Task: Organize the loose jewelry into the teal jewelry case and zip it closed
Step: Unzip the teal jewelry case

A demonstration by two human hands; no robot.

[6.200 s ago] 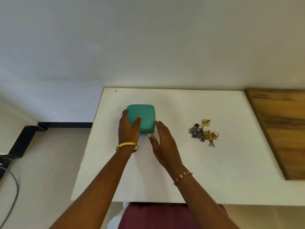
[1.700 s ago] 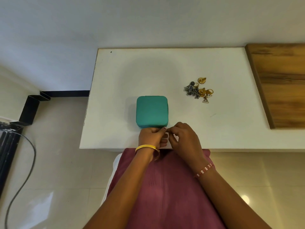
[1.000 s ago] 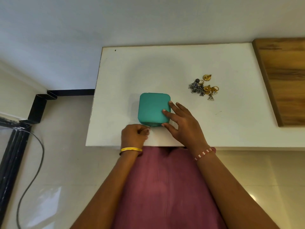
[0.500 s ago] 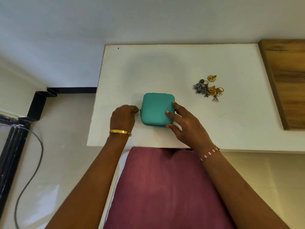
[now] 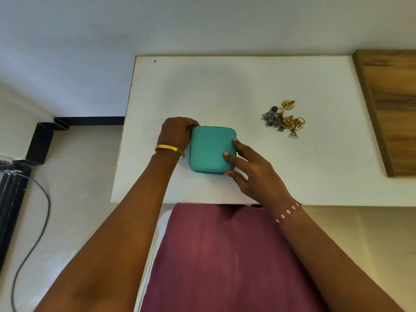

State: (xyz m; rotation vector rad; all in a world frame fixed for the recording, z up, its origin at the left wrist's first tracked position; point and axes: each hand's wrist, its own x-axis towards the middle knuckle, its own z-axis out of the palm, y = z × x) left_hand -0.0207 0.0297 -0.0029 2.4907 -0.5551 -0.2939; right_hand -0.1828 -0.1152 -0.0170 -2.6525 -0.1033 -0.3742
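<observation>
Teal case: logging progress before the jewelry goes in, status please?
Left hand curled at teal case far-left corner. Right hand fingers flat on lid, steadying. Case closed; loose jewelry waiting right, nothing between.

You see the teal case (image 5: 211, 149), square with rounded corners, lying flat and closed, with the jewelry (image 5: 284, 119) heaped well to its right.

Soft even daylight (wide-angle edge warp)

Case (image 5: 211, 149) at frame centre on table (image 5: 225, 86); jewelry (image 5: 282, 119) right of it (well apart); hands flank case.
</observation>
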